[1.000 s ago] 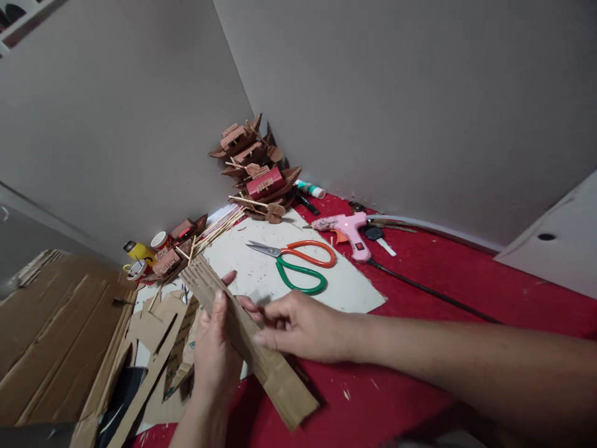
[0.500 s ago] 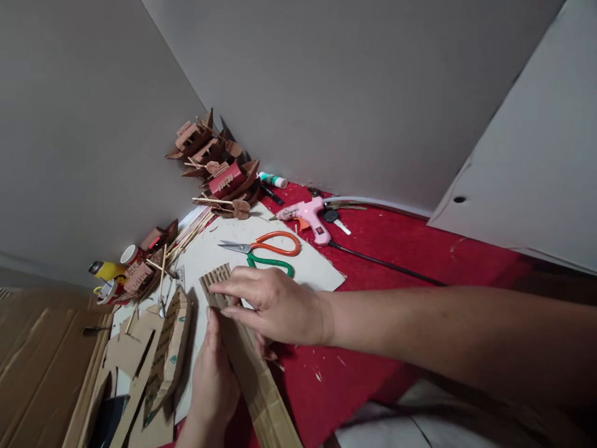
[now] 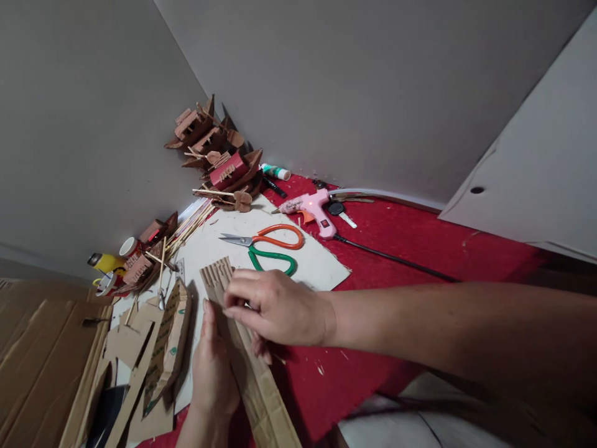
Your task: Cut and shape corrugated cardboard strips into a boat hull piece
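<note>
A long cardboard strip with exposed corrugated ridges at its far end slants up from the bottom centre. My left hand holds the strip from its left side and underneath, with some fingertips showing at the strip's right edge. Over the strip, my right hand has its fingers bent and pressed together on the ridged surface; anything between the fingertips is too small to make out. Beyond the hands, scissors with one orange and one green handle lie on a white sheet. A cardboard boat hull lies left of my left hand.
A pink glue gun with a black cord, a key and a glue tube lie near the wall. Brown model boats and thin sticks are behind. Cardboard pieces and cups are at left.
My right hand's fingers have drawn back toward the right and curled more, uncovering more of the ridges. My left hand still holds the strip. The view has shifted slightly.
</note>
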A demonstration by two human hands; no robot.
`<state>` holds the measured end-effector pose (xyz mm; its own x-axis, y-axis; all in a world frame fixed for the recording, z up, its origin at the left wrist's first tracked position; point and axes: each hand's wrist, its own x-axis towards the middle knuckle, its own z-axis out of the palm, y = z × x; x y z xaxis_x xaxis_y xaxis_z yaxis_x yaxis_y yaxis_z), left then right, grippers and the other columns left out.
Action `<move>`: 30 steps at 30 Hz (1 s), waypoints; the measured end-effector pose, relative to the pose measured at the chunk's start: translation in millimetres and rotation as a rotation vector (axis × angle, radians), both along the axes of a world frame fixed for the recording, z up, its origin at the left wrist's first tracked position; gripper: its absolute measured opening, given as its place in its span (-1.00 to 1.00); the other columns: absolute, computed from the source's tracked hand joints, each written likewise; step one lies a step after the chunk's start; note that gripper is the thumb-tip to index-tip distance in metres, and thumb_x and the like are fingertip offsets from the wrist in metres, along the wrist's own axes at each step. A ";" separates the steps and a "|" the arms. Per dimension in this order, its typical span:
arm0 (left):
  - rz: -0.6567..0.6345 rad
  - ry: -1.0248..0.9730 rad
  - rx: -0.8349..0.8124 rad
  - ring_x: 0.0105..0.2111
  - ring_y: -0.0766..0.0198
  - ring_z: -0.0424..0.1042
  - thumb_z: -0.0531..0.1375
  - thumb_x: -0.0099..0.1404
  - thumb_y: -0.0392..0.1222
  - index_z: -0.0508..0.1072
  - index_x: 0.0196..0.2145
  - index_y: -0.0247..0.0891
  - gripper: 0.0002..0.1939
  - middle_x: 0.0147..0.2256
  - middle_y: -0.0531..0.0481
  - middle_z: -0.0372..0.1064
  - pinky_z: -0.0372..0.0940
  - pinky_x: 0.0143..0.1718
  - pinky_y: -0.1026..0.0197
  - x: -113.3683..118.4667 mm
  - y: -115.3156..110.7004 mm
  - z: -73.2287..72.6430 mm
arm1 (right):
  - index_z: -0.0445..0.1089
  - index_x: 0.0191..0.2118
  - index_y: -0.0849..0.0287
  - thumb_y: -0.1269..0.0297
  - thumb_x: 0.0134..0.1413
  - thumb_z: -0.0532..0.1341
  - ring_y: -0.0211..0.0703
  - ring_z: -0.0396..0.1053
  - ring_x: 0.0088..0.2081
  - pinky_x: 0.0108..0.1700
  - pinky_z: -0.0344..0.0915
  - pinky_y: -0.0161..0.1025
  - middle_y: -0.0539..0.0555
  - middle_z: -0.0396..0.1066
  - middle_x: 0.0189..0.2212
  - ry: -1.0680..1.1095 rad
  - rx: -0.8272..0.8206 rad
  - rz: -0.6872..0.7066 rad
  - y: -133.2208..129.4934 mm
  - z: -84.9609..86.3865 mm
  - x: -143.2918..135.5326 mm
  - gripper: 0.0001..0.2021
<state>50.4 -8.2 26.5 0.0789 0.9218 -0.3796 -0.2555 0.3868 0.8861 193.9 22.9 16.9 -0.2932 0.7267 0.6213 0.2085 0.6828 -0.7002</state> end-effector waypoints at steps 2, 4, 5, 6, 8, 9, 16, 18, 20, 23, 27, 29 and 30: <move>-0.047 -0.058 -0.010 -0.46 0.12 0.48 0.03 0.28 0.13 0.51 -0.24 -0.29 -0.55 -0.50 -0.09 0.46 0.37 -0.48 0.19 0.4 3.2 4.4 | 0.31 -0.33 0.23 0.39 0.09 0.17 -0.32 0.27 -0.44 -0.36 0.21 -0.36 -0.04 0.29 -0.48 0.162 -0.168 -0.019 3.4 0.7 -0.5 -0.97; -0.095 -0.088 -0.007 -0.52 0.18 0.45 -0.01 0.31 0.12 0.50 -0.27 -0.31 -0.53 -0.53 -0.08 0.44 0.36 -0.50 0.21 -1.9 5.6 5.5 | 0.29 -0.26 0.23 0.29 0.08 0.19 -0.35 0.25 -0.51 -0.41 0.20 -0.37 -0.08 0.26 -0.51 0.256 -0.359 0.008 7.2 0.2 -1.4 -0.86; -0.113 -0.092 0.003 -0.55 0.21 0.43 -0.03 0.31 0.12 0.50 -0.28 -0.32 -0.53 -0.54 -0.07 0.43 0.36 -0.52 0.22 -3.5 6.5 5.0 | 0.28 -0.22 0.23 0.25 0.08 0.20 -0.36 0.26 -0.53 -0.43 0.20 -0.37 -0.09 0.25 -0.52 0.273 -0.437 0.048 9.1 -0.7 -2.0 -0.81; -0.129 -0.090 0.014 -0.58 0.24 0.41 -0.03 0.32 0.12 0.49 -0.30 -0.33 -0.52 -0.55 -0.06 0.41 0.35 -0.53 0.24 -4.8 7.0 4.1 | 0.27 -0.20 0.22 0.21 0.08 0.20 -0.37 0.26 -0.55 -0.44 0.20 -0.37 -0.10 0.24 -0.53 0.276 -0.499 0.087 11.0 -1.9 -2.5 -0.78; -0.157 -0.078 0.021 -0.63 0.28 0.36 -0.05 0.31 0.14 0.48 -0.36 -0.34 -0.49 -0.59 -0.04 0.37 0.33 -0.56 0.25 -6.4 7.4 2.3 | 0.26 -0.17 0.20 0.19 0.05 0.22 -0.38 0.27 -0.56 -0.46 0.20 -0.38 -0.10 0.25 -0.51 0.275 -0.575 0.105 14.4 -4.5 -3.1 -0.74; -0.168 -0.071 0.018 -0.64 0.29 0.34 -0.05 0.31 0.16 0.48 -0.37 -0.34 -0.47 -0.60 -0.04 0.36 0.33 -0.57 0.26 -6.5 7.2 1.7 | 0.25 -0.15 0.19 0.19 0.03 0.24 -0.38 0.28 -0.54 -0.46 0.20 -0.39 -0.10 0.26 -0.49 0.279 -0.592 0.077 15.8 -5.7 -3.2 -0.71; -0.189 -0.011 -0.017 -0.67 0.30 0.32 -0.04 0.26 0.24 0.50 -0.43 -0.35 -0.41 -0.62 -0.06 0.36 0.30 -0.62 0.28 0.2 2.9 3.5 | 0.20 -0.50 0.21 0.22 0.00 0.27 -0.44 0.17 -0.67 -0.59 0.12 -0.43 -0.16 0.13 -0.64 0.367 -0.791 0.260 19.2 -5.1 -2.7 -0.74; -0.169 -0.025 -0.012 -0.63 0.27 0.37 0.01 0.25 0.22 0.50 -0.38 -0.36 -0.45 -0.52 -0.12 0.44 0.35 -0.56 0.24 1.4 1.5 3.2 | 0.14 -0.59 0.22 0.21 0.01 0.26 -0.47 0.09 -0.69 -0.63 0.05 -0.46 -0.18 0.07 -0.69 0.422 -0.781 0.246 21.9 -2.8 -0.2 -0.67; -0.202 -0.064 -0.037 -0.55 0.22 0.43 0.07 0.24 0.16 0.51 -0.29 -0.35 -0.52 -0.41 -0.18 0.48 0.40 -0.44 0.17 1.3 0.3 2.0 | 0.16 -0.62 0.24 0.25 0.00 0.27 -0.50 0.02 -0.67 -0.62 0.00 -0.48 -0.18 0.05 -0.69 0.491 -0.694 0.088 27.3 -0.2 4.3 -0.67; -0.338 -0.122 -0.105 -0.57 0.22 0.40 0.08 0.27 0.08 0.46 -0.10 -0.34 -0.54 -0.44 -0.16 0.45 0.40 -0.44 0.11 -0.6 -0.2 0.2 | 0.18 -0.61 0.24 0.33 0.03 0.24 -0.50 -0.06 -0.66 -0.62 -0.07 -0.47 -0.18 -0.01 -0.70 0.587 -0.628 -0.069 37.1 3.3 11.3 -0.71; -0.294 -0.160 -0.093 -0.67 0.32 0.26 -0.01 0.30 0.12 0.43 -0.08 -0.39 -0.48 -0.55 -0.05 0.34 0.33 -0.64 0.23 -4.3 4.2 1.3 | 0.26 -0.39 0.23 0.39 0.07 0.19 -0.46 0.05 -0.65 -0.61 0.02 -0.45 -0.14 0.17 -0.63 0.659 -0.612 -0.135 37.2 6.4 12.6 -0.92; -0.157 -0.183 -0.047 -0.68 0.36 0.22 -0.03 0.31 0.11 0.43 -0.13 -0.39 -0.49 -0.56 -0.02 0.32 0.28 -0.66 0.28 -7.0 8.2 2.3 | 0.27 -0.31 0.21 0.38 0.09 0.18 -0.43 0.14 -0.59 -0.54 0.12 -0.43 -0.10 0.25 -0.54 0.607 -0.498 -0.166 27.5 6.9 9.7 -0.95; -0.089 -0.196 -0.026 -0.68 0.36 0.22 -0.04 0.32 0.10 0.44 -0.15 -0.39 -0.50 -0.56 -0.01 0.31 0.27 -0.67 0.29 -8.7 10.3 2.4 | 0.28 -0.32 0.20 0.37 0.10 0.18 -0.41 0.19 -0.54 -0.49 0.17 -0.42 -0.08 0.27 -0.51 0.548 -0.400 -0.165 20.9 6.6 7.9 -0.96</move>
